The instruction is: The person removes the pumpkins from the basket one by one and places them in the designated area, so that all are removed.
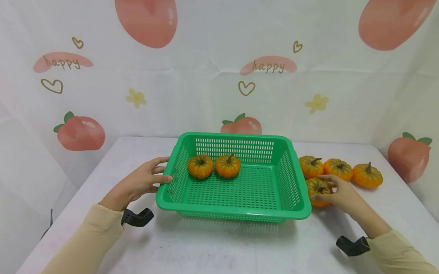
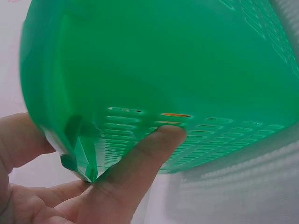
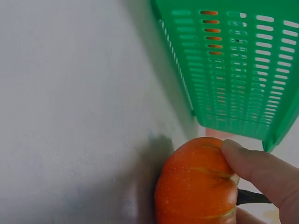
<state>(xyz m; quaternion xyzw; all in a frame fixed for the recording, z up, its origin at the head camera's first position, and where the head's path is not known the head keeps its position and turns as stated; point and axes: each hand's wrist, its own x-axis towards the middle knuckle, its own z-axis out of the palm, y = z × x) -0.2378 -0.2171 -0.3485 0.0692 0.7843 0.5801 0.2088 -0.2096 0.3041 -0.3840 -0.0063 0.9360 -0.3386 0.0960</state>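
Note:
A green plastic basket (image 1: 235, 211) with slotted walls stands on the table in the head view. Inside it, toward the left, sit two small orange pumpkins, one (image 1: 200, 166) beside the other (image 1: 227, 166). My left hand (image 1: 138, 184) holds the basket's left rim, thumb on the rim and a finger (image 2: 140, 163) against the outer wall in the left wrist view. Just right of the basket, my right hand (image 1: 343, 197) grips a pumpkin (image 3: 196, 186) between thumb and fingers. Its dark stem shows in the right wrist view; the hand partly covers it.
Behind the right hand lie three more pumpkins in a row: one near the basket (image 1: 310, 168), a middle one (image 1: 338, 168) and a right one (image 1: 368, 176). The white table (image 1: 222, 262) meets a fruit-printed cloth (image 1: 193, 85) at the back.

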